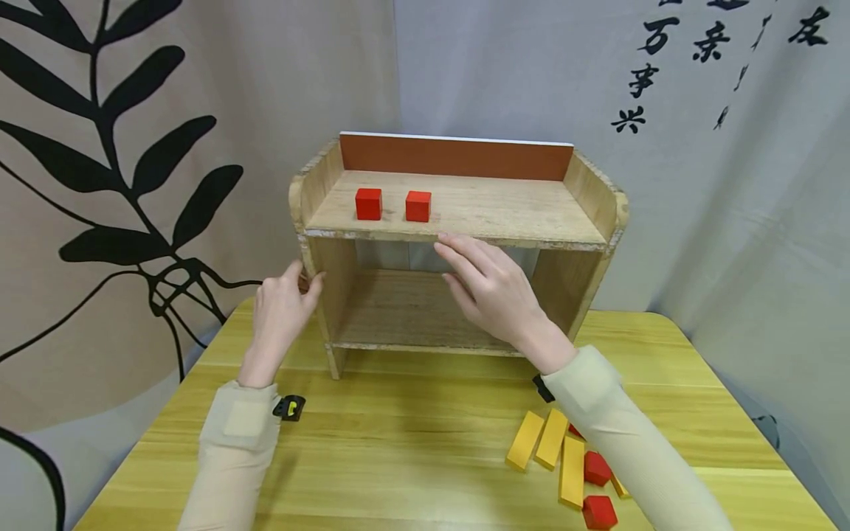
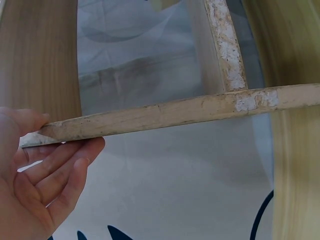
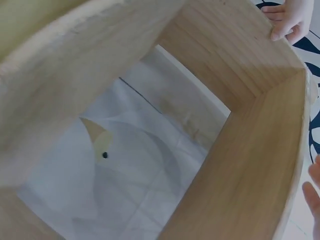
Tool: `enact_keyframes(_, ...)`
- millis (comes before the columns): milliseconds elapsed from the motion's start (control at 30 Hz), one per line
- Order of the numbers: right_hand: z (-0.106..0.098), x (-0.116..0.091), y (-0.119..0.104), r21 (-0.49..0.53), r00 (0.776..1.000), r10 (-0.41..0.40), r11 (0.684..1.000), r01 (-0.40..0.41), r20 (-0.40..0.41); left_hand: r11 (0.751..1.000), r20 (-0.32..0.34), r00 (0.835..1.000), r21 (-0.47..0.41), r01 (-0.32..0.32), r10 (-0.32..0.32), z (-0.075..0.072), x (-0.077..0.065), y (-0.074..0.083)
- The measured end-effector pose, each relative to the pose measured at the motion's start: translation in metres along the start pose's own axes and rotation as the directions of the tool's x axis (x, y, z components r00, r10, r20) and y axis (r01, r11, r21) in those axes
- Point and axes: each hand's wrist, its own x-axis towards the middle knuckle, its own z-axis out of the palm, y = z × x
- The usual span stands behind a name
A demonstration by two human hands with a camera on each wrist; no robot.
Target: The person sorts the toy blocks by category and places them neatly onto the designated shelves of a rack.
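A small two-tier wooden shelf point(image 1: 511, 206) stands on the table, its upper board backed by a brown strip. My left hand point(image 1: 282, 310) grips the front edge of its left side panel; in the left wrist view the thumb lies on one side of that panel point(image 2: 150, 115) and the fingers on the other. Two red cubes, a left one point(image 1: 368, 204) and a right one point(image 1: 417, 206), sit apart on the upper board. My right hand point(image 1: 494, 291), fingers extended and holding nothing, is at the upper board's front edge; whether it touches is unclear. Only its fingertips point(image 3: 314, 187) show in the right wrist view.
Several yellow blocks point(image 1: 524, 441) and red blocks point(image 1: 600, 512) lie in a loose group on the yellow wooden table point(image 1: 398, 442), beside and partly behind the right forearm. A curtain point(image 1: 505, 66) with black writing and a leaf pattern hangs behind.
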Motion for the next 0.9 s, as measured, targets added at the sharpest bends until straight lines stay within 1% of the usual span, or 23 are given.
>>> enact_keyframes(100, -0.005, -0.014, 0.002, 0.046, 1.0, 0.008, 0.999, -0.009, 0.014, 1.0, 0.001, 1.0, 0.003, 0.005, -0.005, 0.0, 0.0, 0.0)
enact_keyframes(267, -0.01, -0.042, 0.008, 0.134, 0.992, 0.097, 0.985, -0.108, 0.084, 1.0, 0.004, 1.0, 0.001, 0.014, -0.014, 0.0, 0.001, 0.0)
enact_keyframes(433, -0.015, -0.075, 0.014, 0.215, 0.968, 0.199, 0.949, -0.23, 0.154, 1.0, 0.005, 1.0, -0.002, 0.007, -0.007, 0.0, 0.0, 0.0)
enact_keyframes(600, -0.02, -0.114, 0.02, 0.274, 0.944, 0.263, 0.91, -0.311, 0.199, 1.0, 0.0, 1.0, 0.0, 0.003, -0.003, 0.0, 0.001, 0.0)
enact_keyframes(700, -0.024, -0.136, 0.025, 0.301, 0.925, 0.3, 0.882, -0.362, 0.232, 1.0, -0.002, 1.0, -0.002, -0.001, 0.001, 0.0, 0.001, 0.0)
enact_keyframes(767, -0.028, -0.15, 0.027, 0.317, 0.909, 0.321, 0.861, -0.397, 0.266, 1.0, -0.003, 1.0, -0.004, -0.003, 0.003, 0.001, 0.001, 0.0)
enact_keyframes(800, -0.03, -0.157, 0.028, 0.322, 0.898, 0.332, 0.85, -0.418, 0.288, 1.0, -0.005, 1.0, -0.005, -0.004, 0.004, 0.001, 0.001, 0.0)
enact_keyframes(900, -0.037, -0.178, 0.033, 0.321, 0.852, 0.37, 0.81, -0.491, 0.37, 1.0, -0.006, 1.0, -0.006, -0.007, 0.007, 0.001, 0.0, -0.001)
